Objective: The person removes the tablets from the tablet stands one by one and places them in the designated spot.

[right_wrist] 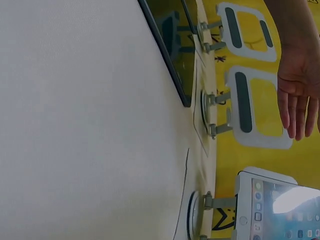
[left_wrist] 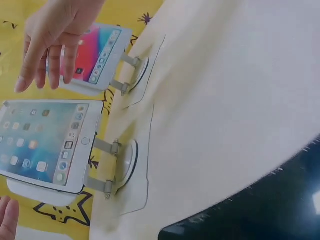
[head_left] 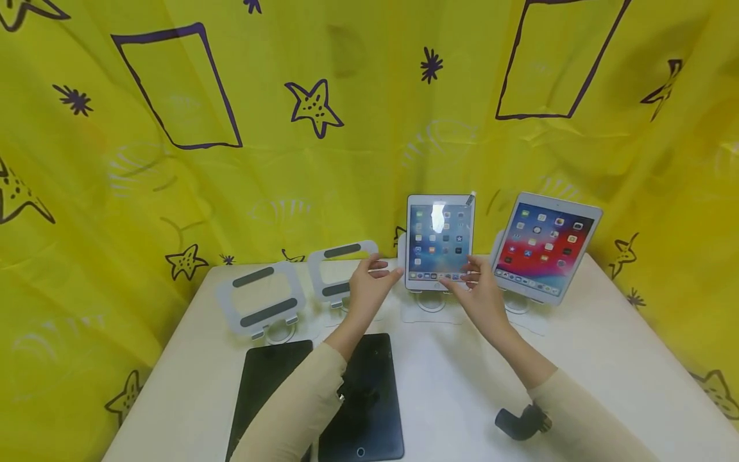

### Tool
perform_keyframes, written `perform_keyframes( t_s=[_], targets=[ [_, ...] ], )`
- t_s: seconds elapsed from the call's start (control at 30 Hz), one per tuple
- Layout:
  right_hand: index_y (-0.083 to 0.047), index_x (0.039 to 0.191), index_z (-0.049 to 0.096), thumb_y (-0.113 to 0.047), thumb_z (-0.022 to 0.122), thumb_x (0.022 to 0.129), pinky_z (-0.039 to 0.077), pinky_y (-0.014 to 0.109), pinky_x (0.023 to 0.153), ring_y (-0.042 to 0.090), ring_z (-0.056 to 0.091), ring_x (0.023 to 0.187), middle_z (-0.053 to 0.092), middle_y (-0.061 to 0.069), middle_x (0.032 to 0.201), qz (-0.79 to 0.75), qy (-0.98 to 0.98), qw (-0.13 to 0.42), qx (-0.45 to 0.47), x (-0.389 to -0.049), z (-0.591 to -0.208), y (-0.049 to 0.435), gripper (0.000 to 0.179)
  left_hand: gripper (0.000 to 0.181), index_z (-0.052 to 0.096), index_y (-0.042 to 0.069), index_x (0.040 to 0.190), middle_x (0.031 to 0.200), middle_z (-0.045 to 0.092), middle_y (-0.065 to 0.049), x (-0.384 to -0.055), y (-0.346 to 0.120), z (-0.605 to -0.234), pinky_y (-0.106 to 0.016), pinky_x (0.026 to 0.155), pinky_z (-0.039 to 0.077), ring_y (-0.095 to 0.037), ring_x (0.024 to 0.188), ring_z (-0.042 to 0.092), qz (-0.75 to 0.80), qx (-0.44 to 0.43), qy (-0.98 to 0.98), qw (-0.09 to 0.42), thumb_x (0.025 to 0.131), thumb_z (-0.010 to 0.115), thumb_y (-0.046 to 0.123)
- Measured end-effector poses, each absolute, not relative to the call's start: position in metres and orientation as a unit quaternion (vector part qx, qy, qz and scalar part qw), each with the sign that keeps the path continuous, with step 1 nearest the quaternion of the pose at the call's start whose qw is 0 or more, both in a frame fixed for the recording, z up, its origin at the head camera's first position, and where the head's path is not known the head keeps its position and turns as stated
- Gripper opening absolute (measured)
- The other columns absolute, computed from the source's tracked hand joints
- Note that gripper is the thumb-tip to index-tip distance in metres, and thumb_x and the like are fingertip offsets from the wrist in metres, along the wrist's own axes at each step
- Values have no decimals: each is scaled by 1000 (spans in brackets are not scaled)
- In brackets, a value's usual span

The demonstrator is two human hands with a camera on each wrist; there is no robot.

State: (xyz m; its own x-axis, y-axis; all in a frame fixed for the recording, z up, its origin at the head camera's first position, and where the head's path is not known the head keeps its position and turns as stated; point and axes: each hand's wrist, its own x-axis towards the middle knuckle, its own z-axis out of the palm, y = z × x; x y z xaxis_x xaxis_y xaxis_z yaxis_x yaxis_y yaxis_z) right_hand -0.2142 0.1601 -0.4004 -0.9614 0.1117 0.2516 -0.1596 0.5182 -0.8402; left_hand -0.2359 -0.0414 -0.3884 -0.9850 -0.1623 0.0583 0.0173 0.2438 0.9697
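Note:
A white tablet (head_left: 440,237) with a blue home screen stands upright on a white folding stand (head_left: 431,308). My left hand (head_left: 368,285) is beside its left edge, fingers loosely extended; the left wrist view shows only its fingertips (left_wrist: 7,217) at the lower left. Near the tablet's lower right corner is my right hand (head_left: 482,292). In the left wrist view the right hand's fingers (left_wrist: 54,67) look straight and apart from that screen. A second white tablet (head_left: 545,247), with a red and blue screen, leans tilted on another stand at the right.
Two stands without tablets (head_left: 262,298) (head_left: 342,273) are at the left. Two dark-screened tablets (head_left: 277,366) (head_left: 369,410) lie flat on the white table (head_left: 439,410), partly under my left sleeve. A black curved object (head_left: 519,423) is at my right sleeve. Behind hangs a yellow curtain (head_left: 369,173).

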Motion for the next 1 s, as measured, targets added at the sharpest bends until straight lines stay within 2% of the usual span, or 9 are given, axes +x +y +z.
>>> perform_keyframes(
  t_s=[0.3, 0.43, 0.53, 0.67, 0.77, 0.9, 1.0],
  targets=[
    [2, 134, 39, -26, 69, 87, 45, 49, 96, 35, 54, 108, 52, 22, 122, 509, -839, 191, -31, -237, -403, 182, 62, 54, 53, 4, 129, 115, 62, -13, -260, -25, -393, -32, 84, 53, -25, 102, 62, -606, 7, -788, 107, 82, 74, 20],
    [-1, 134, 40, -28, 69, 87, 47, 47, 95, 34, 54, 107, 53, 21, 124, 514, -834, 192, -57, -250, -401, 191, 62, 53, 54, 3, 128, 115, 63, -14, -268, -23, -398, -32, 84, 54, -26, 101, 62, -597, -3, -794, 111, 82, 74, 19],
    [-1, 136, 40, -31, 68, 87, 48, 47, 92, 35, 55, 107, 53, 21, 124, 498, -846, 182, -62, -261, -396, 195, 63, 54, 53, 4, 130, 116, 63, -14, -273, -24, -401, -33, 85, 53, -26, 102, 62, -597, -6, -797, 97, 82, 74, 19],
    [0, 137, 39, -33, 65, 89, 49, 47, 89, 35, 53, 106, 52, 22, 121, 462, -871, 161, -50, -273, -387, 197, 63, 59, 49, 6, 134, 118, 61, -14, -276, -23, -400, -34, 86, 53, -26, 104, 61, -590, 5, -806, 38, 83, 73, 24],
    [-1, 137, 40, -35, 63, 90, 50, 42, 84, 34, 52, 104, 52, 21, 117, 444, -884, 143, -41, -279, -380, 196, 63, 62, 47, 6, 136, 118, 60, -14, -279, -19, -396, -33, 87, 52, -25, 105, 61, -583, 11, -812, 4, 84, 72, 26],
    [-1, 138, 39, -37, 64, 90, 50, 35, 77, 32, 52, 100, 52, 20, 113, 434, -893, 114, -35, -284, -372, 194, 65, 62, 44, 7, 138, 118, 59, -12, -284, -12, -391, -32, 88, 52, -24, 108, 60, -592, 15, -806, 7, 85, 71, 22],
    [-1, 140, 36, -37, 63, 90, 51, 37, 78, 33, 52, 101, 52, 21, 113, 436, -895, 87, -37, -286, -367, 194, 67, 62, 42, 9, 140, 120, 58, -12, -287, -7, -387, -32, 90, 51, -24, 108, 59, -595, 13, -803, 13, 86, 70, 18]
  ],
)
